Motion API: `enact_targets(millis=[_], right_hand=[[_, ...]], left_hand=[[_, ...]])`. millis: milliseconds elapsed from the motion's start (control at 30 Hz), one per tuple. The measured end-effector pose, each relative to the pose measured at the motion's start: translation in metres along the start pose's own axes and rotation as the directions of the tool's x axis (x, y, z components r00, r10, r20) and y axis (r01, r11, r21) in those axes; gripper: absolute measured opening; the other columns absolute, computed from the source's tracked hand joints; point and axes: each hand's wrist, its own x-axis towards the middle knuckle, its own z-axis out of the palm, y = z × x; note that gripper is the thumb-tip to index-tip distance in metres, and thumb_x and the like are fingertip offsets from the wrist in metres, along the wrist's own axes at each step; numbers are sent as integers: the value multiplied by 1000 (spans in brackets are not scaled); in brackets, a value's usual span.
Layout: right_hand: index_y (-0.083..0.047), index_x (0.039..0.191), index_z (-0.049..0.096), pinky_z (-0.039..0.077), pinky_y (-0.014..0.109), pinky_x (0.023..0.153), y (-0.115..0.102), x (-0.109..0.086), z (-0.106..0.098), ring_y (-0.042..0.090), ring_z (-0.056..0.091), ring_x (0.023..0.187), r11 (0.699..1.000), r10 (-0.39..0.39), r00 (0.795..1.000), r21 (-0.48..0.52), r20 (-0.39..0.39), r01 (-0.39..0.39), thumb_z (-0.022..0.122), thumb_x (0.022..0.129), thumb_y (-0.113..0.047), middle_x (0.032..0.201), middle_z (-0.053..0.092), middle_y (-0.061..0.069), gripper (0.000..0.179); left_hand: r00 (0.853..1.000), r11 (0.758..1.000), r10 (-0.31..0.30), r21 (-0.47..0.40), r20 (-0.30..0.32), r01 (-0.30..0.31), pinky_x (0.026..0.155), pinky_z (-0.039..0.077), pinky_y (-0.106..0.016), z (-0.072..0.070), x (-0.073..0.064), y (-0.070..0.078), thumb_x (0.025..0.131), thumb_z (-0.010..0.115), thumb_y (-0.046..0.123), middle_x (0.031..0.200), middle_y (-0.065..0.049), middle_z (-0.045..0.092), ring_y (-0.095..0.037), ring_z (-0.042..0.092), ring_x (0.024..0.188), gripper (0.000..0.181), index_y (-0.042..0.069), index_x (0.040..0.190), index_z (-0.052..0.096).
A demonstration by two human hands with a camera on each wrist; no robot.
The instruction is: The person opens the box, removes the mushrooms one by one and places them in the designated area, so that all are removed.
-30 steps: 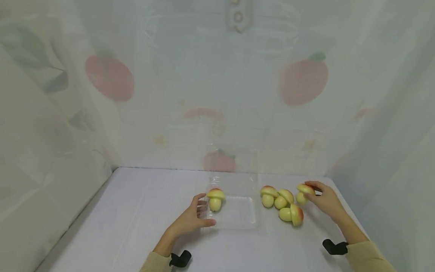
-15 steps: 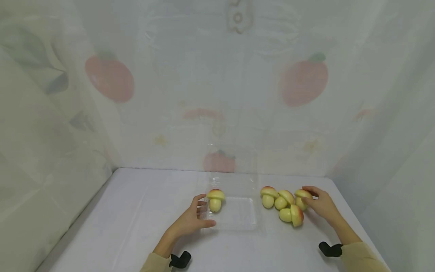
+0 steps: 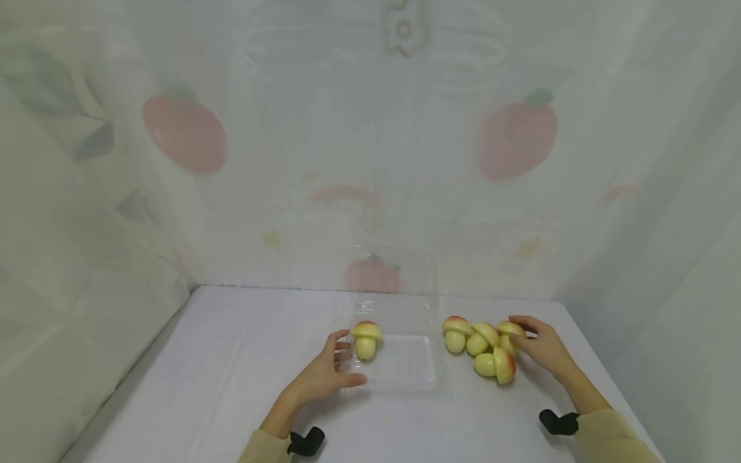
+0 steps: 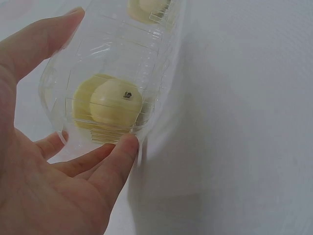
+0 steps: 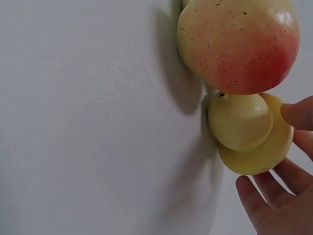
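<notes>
A clear plastic box (image 3: 401, 390) sits on the table with its lid (image 3: 399, 313) raised behind it. One yellow toy mushroom (image 3: 365, 348) with a red-tinged cap lies in its left part. My left hand (image 3: 323, 373) holds the box at its left end, thumb in front and fingers along the side wall (image 4: 115, 142). To the right of the box, my right hand (image 3: 546, 348) grips a toy mushroom (image 3: 509, 329) by its cap, between thumb and fingers (image 5: 254, 196). That mushroom is beside others of its kind, close against the red-blushed cap (image 5: 239, 44) of one.
Right of the box, more toy mushrooms form a tight cluster: one at the left (image 3: 455, 334), one in the middle (image 3: 479, 344) and one in front lying on its side (image 3: 496, 365). A white table (image 3: 243, 360) bears everything. Printed curtains (image 3: 347, 141) enclose the back and sides.
My right hand has moved left with the toy mushroom, bringing it in against the cluster. The left hand and the box have stayed in place.
</notes>
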Motion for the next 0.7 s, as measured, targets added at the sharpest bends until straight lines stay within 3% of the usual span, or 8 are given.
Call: enact_targets(millis=[300,700], right_hand=[[10,132,59,50,59,98,-6,-2,-5,51,53,123,999,-18,999,-32,-34,17,68,95,-5,133,58,33,41],[8,131,59,48,59,100,-35,-10,-13,50,53,123,995,-49,995,-93,-86,41,69,97,-9,133,57,32,39]], left_hand=[[1000,1000,3,-6,4,-3,112,39,-54,0,0,-1,79,89,32,149,-22,41,-44,44,136,106,9,157,21],[1000,1000,7,9,-2,-7,111,40,-56,-1,0,-2,80,89,34,149,-23,41,-45,44,136,107,9,157,21]])
